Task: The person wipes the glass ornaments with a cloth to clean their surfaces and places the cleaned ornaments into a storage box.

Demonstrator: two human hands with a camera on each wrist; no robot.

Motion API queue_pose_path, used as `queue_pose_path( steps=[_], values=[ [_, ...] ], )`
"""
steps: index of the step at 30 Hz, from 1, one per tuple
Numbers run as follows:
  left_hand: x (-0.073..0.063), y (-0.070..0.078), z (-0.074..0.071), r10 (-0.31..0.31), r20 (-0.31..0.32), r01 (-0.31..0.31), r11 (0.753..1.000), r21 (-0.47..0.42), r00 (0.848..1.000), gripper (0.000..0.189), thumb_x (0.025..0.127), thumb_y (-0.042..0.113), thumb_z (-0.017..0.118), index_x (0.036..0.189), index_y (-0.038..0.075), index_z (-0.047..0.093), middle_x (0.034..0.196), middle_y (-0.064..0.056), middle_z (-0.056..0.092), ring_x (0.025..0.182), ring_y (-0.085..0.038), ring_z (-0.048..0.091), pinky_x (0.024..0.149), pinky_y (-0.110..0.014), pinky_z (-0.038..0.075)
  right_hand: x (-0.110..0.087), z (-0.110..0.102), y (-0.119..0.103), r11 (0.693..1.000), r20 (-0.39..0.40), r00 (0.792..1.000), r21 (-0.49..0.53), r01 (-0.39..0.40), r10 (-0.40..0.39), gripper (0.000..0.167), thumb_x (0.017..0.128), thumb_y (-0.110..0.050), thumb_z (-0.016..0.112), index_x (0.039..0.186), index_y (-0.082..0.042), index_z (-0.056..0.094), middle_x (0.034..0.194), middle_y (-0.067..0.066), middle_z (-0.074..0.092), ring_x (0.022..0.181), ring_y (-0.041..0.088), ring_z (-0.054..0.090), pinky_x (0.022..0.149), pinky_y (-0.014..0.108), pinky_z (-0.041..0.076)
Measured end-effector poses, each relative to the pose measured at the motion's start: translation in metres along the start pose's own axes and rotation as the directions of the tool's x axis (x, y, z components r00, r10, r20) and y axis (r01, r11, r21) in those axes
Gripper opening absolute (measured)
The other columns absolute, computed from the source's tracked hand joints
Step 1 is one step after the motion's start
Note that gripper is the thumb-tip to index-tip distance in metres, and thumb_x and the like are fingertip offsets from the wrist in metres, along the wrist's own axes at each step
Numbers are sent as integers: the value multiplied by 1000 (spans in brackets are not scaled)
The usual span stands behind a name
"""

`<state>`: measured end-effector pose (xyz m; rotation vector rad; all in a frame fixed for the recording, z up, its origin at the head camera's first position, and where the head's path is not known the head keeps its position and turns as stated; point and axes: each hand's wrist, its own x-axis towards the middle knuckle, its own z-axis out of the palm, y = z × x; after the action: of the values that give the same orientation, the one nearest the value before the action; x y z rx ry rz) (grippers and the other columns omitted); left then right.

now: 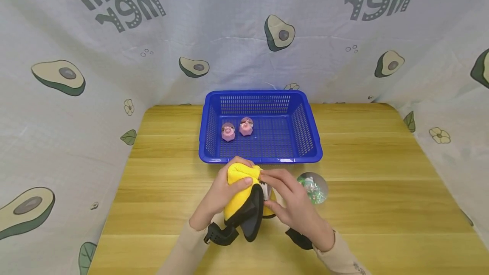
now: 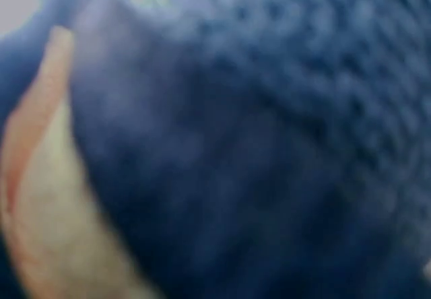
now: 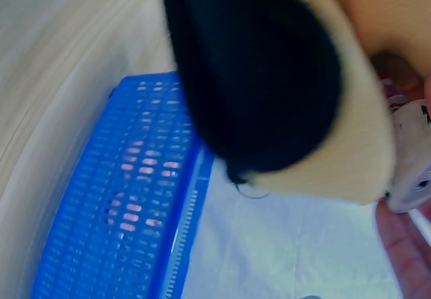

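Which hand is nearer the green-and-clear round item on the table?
Right. In the head view, the right hand is immediately left of the round item; the left hand is farther left, gripping the far side of the yellow plush.

Pale hanging cloth (image 1: 229, 16) (avocado print (image 1: 276, 31)) behind wood-grain table (image 1: 382, 190).
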<state>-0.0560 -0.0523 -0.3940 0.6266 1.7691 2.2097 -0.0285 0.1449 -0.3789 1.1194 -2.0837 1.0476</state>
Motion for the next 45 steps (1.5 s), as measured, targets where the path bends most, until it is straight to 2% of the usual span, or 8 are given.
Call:
queue_pose_path(
  steps=[6, 12, 18, 23, 30, 40, 42, 45],
  values=[
    [-1, -3, 2, -107, -19, 101, 976, -194, 994, 21, 91, 6, 55, 111, 4, 50, 108, -13, 56, 89, -22, 59, 75, -29, 54, 0, 4, 5, 990, -41, 990, 12, 139, -138, 32, 96, -23, 58, 109, 5, 62, 111, 19, 60, 101, 32, 57, 97, 29, 44],
    [-4, 1, 5, 1, -75, 4, 997, 72, 997, 22, 91, 10, 59, 111, 3, 54, 111, -10, 54, 96, -25, 56, 78, -30, 51, -6, 8, 11, 993, -111, 993, 107, 53, -41, 33, 93, -24, 63, 105, 7, 64, 104, 21, 61, 97, 29, 60, 93, 25, 46],
    [-6, 4, 10, 175, -96, -140, 945, 294, 980, 18, 86, 9, 64, 103, 10, 60, 113, -4, 56, 106, -24, 52, 82, -33, 47, -10, 8, 7, 932, -108, 969, 313, -181, 224, 39, 78, -14, 80, 110, 4, 65, 106, 17, 64, 99, 20, 61, 88, 25, 49],
    [-6, 5, 14, 271, -100, -210, 891, 403, 957, 20, 83, 10, 67, 102, 13, 62, 114, -4, 56, 105, -24, 53, 81, -36, 47, -8, 4, 2, 791, -19, 902, 488, -368, 431, 52, 65, 12, 81, 113, 10, 61, 108, 14, 62, 100, 17, 59, 86, 28, 51],
    [-6, 3, 13, 463, 10, -397, 750, 529, 886, 27, 79, 8, 71, 103, 11, 62, 114, -10, 54, 104, -27, 56, 83, -36, 49, -7, 3, 2, 589, 88, 825, 658, -469, 559, 45, 78, 1, 76, 116, 14, 56, 114, 7, 61, 99, 18, 62, 85, 31, 52],
    [-5, 5, 3, 628, 297, -605, 355, 713, 719, 28, 84, 19, 72, 108, 11, 62, 117, -13, 52, 103, -31, 51, 92, -37, 47, -2, 3, 8, 35, 472, 624, 780, -625, 623, 25, 97, -6, 47, 106, -13, 69, 103, 1, 67, 91, 11, 63, 81, 24, 51],
    [-5, 4, 2, 638, 301, -609, 337, 718, 709, 29, 83, 19, 73, 108, 11, 62, 117, -13, 52, 102, -31, 51, 91, -37, 47, 0, 4, 9, -21, 518, 603, 768, -640, 607, 28, 99, -8, 43, 103, -14, 70, 99, -1, 67, 88, 9, 63, 78, 23, 50],
    [-5, 3, 1, 649, 261, -596, 370, 712, 714, 26, 87, 23, 70, 108, 11, 61, 116, -13, 53, 100, -31, 52, 87, -36, 49, 3, 4, 7, -2, 514, 589, 755, -656, 624, 24, 100, -9, 44, 103, -12, 68, 99, 0, 67, 88, 9, 63, 78, 24, 51]
  ],
)
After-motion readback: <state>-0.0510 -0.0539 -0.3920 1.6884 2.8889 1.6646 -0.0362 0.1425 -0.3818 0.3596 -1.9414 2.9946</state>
